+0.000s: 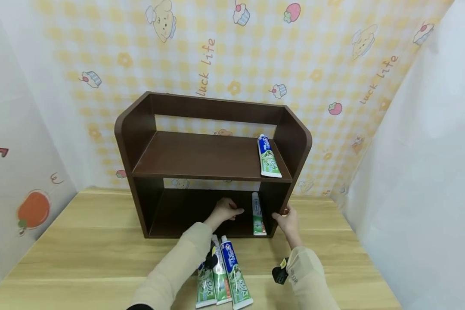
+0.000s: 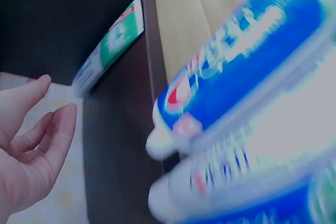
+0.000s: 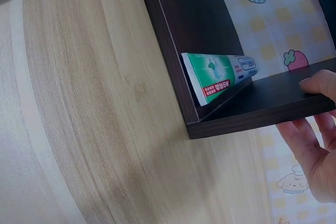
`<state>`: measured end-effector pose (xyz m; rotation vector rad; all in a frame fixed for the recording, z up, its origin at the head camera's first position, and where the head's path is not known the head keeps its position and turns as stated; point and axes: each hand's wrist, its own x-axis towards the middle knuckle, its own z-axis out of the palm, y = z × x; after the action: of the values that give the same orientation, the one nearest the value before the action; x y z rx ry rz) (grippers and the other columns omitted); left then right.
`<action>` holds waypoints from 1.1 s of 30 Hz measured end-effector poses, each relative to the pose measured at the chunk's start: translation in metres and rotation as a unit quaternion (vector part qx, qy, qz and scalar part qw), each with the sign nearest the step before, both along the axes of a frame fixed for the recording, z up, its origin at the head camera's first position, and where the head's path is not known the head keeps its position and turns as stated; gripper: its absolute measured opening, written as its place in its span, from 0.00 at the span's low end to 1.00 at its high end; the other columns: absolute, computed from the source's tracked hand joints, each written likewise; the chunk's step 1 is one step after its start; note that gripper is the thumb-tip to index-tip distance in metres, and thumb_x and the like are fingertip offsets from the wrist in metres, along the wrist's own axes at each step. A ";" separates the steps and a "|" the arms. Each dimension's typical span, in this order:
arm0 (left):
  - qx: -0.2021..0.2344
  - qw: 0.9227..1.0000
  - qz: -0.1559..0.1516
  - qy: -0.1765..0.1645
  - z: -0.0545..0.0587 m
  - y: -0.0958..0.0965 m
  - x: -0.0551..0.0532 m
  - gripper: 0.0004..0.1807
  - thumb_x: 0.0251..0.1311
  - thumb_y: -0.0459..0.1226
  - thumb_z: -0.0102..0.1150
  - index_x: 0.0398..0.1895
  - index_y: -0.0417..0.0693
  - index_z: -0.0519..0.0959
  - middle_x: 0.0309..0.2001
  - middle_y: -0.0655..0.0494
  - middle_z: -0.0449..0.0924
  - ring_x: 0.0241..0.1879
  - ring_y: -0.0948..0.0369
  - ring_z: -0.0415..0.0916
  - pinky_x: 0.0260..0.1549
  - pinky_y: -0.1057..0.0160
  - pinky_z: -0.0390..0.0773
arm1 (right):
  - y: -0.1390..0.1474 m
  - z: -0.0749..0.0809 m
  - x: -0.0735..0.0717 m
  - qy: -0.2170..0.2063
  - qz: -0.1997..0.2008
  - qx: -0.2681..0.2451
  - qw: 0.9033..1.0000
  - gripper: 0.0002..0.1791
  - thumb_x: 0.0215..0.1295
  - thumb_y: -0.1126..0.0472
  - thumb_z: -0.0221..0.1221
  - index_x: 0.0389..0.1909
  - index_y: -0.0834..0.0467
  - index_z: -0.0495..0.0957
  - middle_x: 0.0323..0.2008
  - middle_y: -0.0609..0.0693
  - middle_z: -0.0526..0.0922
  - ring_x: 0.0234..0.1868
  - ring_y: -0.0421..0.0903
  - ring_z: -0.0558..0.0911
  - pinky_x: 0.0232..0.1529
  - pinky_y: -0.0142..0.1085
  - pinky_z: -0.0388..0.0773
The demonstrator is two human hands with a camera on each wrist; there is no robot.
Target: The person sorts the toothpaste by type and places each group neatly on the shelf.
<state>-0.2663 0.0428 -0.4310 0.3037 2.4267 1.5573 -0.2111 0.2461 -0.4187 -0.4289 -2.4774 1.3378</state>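
My left hand (image 1: 225, 211) hovers inside the lower tier of the dark brown shelf (image 1: 207, 155). Its thumb and bent fingers are apart, with nothing between them in the left wrist view. To its right, a green-and-white toothpaste tube (image 1: 258, 219) lies on the lower board close to the right side panel. My right hand (image 1: 288, 221) grips the front edge of that panel, thumb inside and fingers outside, as the right wrist view shows. On the upper board at the right lies a blue-and-green toothpaste tube (image 1: 269, 159).
Several toothpaste tubes lie side by side on the wooden table (image 1: 89, 258) before the shelf, among them a blue-and-green tube (image 1: 234, 271) and a paler tube (image 1: 221, 275). Patterned cloth (image 1: 112, 51) stands behind the shelf.
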 end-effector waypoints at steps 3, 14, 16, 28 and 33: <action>-0.010 1.000 0.000 -0.013 0.012 -0.017 0.003 0.19 0.56 0.38 0.60 0.43 0.30 0.72 0.39 0.38 0.76 0.31 0.52 0.80 0.38 0.55 0.82 | 0.004 0.004 -0.002 0.000 -0.003 0.002 1.000 0.15 0.48 0.69 0.60 0.40 0.66 0.73 0.31 0.57 0.72 0.34 0.51 0.70 0.26 0.31 0.66; 0.007 0.998 0.023 -0.063 0.009 -0.066 0.020 0.19 0.54 0.40 0.62 0.43 0.32 0.73 0.36 0.42 0.78 0.30 0.57 0.80 0.36 0.57 0.83 | 0.014 0.013 -0.002 -0.020 0.011 0.014 1.000 0.16 0.52 0.68 0.59 0.43 0.64 0.71 0.35 0.59 0.72 0.36 0.51 0.71 0.26 0.30 0.67; 0.011 0.997 0.032 -0.068 0.008 -0.072 0.024 0.19 0.54 0.39 0.62 0.43 0.33 0.73 0.35 0.43 0.78 0.31 0.54 0.80 0.36 0.58 0.83 | 0.014 0.013 -0.002 -0.020 0.015 0.009 1.000 0.16 0.52 0.68 0.59 0.44 0.64 0.71 0.35 0.59 0.72 0.36 0.51 0.70 0.26 0.30 0.67; 0.007 0.995 0.066 -0.081 -0.012 -0.103 0.046 0.18 0.53 0.38 0.62 0.40 0.31 0.74 0.31 0.45 0.76 0.27 0.59 0.79 0.33 0.60 0.83 | 0.009 0.012 -0.002 -0.052 0.042 -0.024 0.997 0.18 0.58 0.66 0.56 0.50 0.63 0.68 0.37 0.58 0.69 0.33 0.45 0.71 0.27 0.28 0.73; -0.004 0.994 0.071 -0.081 -0.022 -0.113 0.057 0.18 0.52 0.38 0.64 0.38 0.32 0.74 0.29 0.46 0.76 0.25 0.59 0.79 0.29 0.62 0.82 | 0.005 0.009 0.000 -0.059 0.041 -0.012 0.997 0.19 0.57 0.66 0.57 0.50 0.63 0.69 0.38 0.58 0.69 0.35 0.48 0.70 0.27 0.28 0.70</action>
<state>-0.2090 -0.0706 -0.4526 0.0023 2.3714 1.5611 -0.2111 0.2507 -0.4101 -0.4260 -2.6032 1.4132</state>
